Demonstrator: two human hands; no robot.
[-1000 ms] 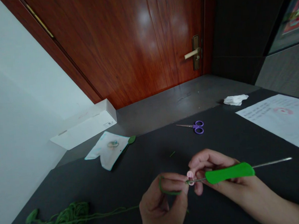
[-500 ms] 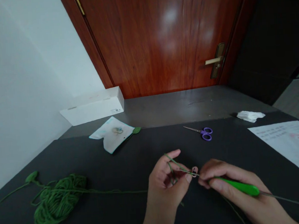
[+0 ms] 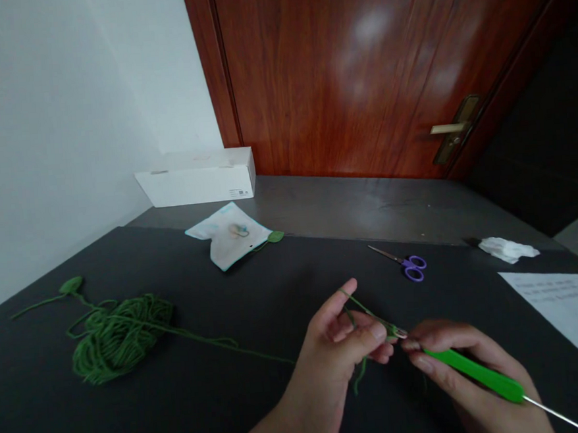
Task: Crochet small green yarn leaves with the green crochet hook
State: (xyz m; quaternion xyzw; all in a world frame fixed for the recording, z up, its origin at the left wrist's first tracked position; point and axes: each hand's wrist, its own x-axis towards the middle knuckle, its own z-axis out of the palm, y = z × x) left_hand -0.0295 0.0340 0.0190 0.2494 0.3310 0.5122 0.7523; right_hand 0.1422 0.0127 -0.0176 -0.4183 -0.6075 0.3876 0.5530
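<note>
In my right hand (image 3: 470, 362) is a crochet hook with a bright green handle (image 3: 483, 374), gripped near its front end. The hook's tip meets a small loop of green yarn and a pale pink ring-like piece (image 3: 401, 333); what that piece is I cannot make out. My left hand (image 3: 344, 338) pinches the green work between thumb and fingers, its index finger raised with a yarn strand (image 3: 362, 306) running over it. A short yarn tail hangs below these fingers. From the left wrist a strand leads to a tangled skein of green yarn (image 3: 122, 337) on the left.
Purple-handled scissors (image 3: 414, 268) lie beyond my hands. A white pouch (image 3: 235, 237) with a green leaf-shaped piece (image 3: 275, 236) is at mid-left, a white box (image 3: 202, 183) behind it. White tissue (image 3: 508, 249) and a printed sheet (image 3: 562, 303) lie at right. A second green leaf-shaped piece (image 3: 71, 286) is near the skein.
The view has tilted and shifted. The hook's tip, seen across the left fingers before, now sits just right of them at the loop. The strand to the skein hangs slacker.
</note>
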